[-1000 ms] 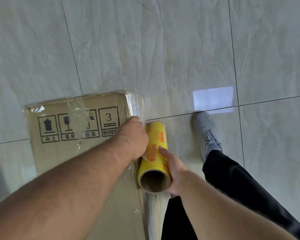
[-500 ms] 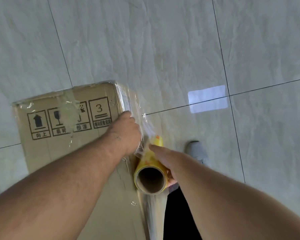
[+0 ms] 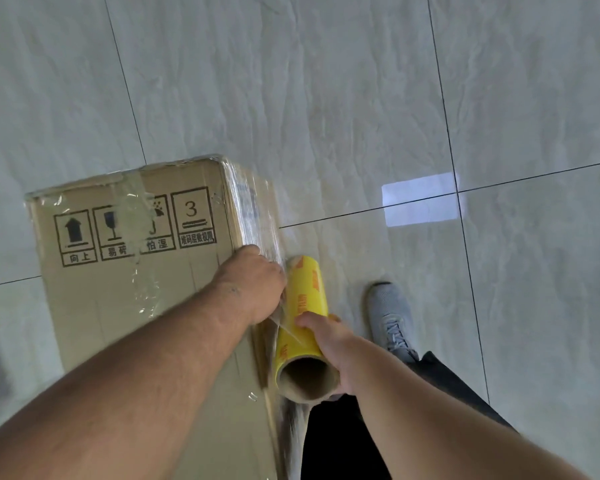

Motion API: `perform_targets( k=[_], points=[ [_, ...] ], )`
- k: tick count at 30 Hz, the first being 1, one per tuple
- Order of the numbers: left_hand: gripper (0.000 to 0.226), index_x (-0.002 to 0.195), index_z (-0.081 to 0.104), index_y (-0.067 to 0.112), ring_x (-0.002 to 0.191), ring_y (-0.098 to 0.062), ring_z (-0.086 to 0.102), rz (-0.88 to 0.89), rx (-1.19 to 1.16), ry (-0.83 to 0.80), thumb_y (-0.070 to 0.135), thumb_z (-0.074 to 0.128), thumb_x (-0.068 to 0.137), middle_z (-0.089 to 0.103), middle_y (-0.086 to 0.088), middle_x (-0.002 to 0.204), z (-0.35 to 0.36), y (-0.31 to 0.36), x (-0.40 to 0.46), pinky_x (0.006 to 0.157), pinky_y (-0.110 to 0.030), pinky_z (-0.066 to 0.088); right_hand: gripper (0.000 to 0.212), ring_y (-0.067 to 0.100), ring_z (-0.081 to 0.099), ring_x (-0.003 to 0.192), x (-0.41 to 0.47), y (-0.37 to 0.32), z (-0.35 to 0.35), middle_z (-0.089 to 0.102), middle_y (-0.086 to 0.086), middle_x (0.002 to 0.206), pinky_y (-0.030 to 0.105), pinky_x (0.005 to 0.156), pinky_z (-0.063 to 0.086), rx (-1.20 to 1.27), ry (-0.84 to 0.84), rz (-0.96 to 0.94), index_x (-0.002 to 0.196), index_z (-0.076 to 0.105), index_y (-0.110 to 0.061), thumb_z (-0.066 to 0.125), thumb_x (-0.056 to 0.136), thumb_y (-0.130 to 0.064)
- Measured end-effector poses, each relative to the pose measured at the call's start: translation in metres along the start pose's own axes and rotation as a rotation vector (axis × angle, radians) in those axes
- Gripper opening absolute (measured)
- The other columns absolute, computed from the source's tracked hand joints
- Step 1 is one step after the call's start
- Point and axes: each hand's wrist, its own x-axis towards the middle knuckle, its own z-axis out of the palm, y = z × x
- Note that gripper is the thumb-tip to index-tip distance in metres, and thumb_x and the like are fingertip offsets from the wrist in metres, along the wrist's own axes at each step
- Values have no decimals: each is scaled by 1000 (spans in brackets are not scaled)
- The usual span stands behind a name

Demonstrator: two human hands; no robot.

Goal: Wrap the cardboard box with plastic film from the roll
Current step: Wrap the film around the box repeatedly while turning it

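Observation:
A tall brown cardboard box (image 3: 125,292) with black handling symbols stands on the tiled floor at lower left. Clear plastic film (image 3: 253,209) shines over its right side. My left hand (image 3: 253,282) lies on the box's right top edge, its fingers curled over onto the film. Just right of it is the yellow film roll (image 3: 302,306), pointing away from me with its open cardboard core toward the camera. My right hand (image 3: 329,341) grips the roll near its near end. A strip of film stretches between roll and box.
Pale marble-look floor tiles (image 3: 326,98) with dark grout lines surround the box. My grey sneaker (image 3: 388,317) and black trouser leg (image 3: 343,441) are right of the roll. A bright rectangular light reflection (image 3: 421,199) sits on the floor farther right.
The roll has swung back out alongside the box's right side, lying longer in view than half a second ago. My foot has stepped forward again. My left hand stays on the box's edge.

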Motion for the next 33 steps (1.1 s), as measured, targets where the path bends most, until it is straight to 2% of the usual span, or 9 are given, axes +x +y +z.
perform_targets(
  k=[5,8,11,15,17,20,25,28,33],
  points=[
    [30,119,65,22,107,-20,65,-20,40,-7,20,46,96,68,4,114,4,5,-2,103,-40,39,74,32,70,95,-9,-11,-3,64,16,120,45,92,59,-73,33,-30,142,46,-21,73,80,-52],
    [29,114,65,24,109,-18,63,-23,7,11,17,49,91,68,6,112,4,7,-5,105,-40,37,62,31,73,87,-11,0,-10,71,18,110,46,89,61,20,15,90,126,58,-15,72,80,-54],
    [27,110,66,23,112,-18,62,-43,-19,23,17,51,88,68,7,112,3,16,-5,106,-38,35,56,27,69,86,-10,8,-14,69,11,106,35,84,57,-262,17,65,123,62,-13,71,83,-50],
    [28,111,69,25,111,-17,60,-38,82,-28,22,54,88,68,8,112,11,9,-5,109,-40,32,40,25,64,89,-17,-9,4,62,9,86,40,99,55,-457,-69,1,86,57,-12,60,100,-50],
    [28,113,69,26,111,-17,57,-33,119,-27,25,54,88,66,8,112,19,8,-7,111,-41,28,53,26,68,93,-11,-7,8,66,10,92,43,101,55,-436,-65,30,96,57,-10,56,97,-63],
    [32,116,67,25,114,-20,56,-26,134,-10,25,53,88,64,5,116,22,14,-9,111,-41,28,77,34,72,94,4,21,1,70,17,108,51,91,59,-108,-40,154,128,56,-15,64,82,-76],
    [33,122,63,23,117,-22,60,94,-35,4,22,53,91,63,2,124,32,29,-9,99,-44,47,78,43,78,89,21,61,2,78,24,104,63,87,59,424,-172,188,133,54,-14,87,74,-51],
    [21,107,67,27,104,-22,65,133,-75,-12,25,52,93,69,6,106,41,44,-15,92,-42,50,73,41,79,88,20,65,4,79,23,101,61,88,60,442,-166,131,131,58,-13,86,74,-50],
    [25,114,64,29,103,-27,62,77,-132,-98,19,54,93,70,5,106,27,44,-18,92,-35,45,83,34,76,88,12,63,-7,71,17,111,44,77,63,71,-18,37,133,54,-23,85,61,-51]
  ],
)
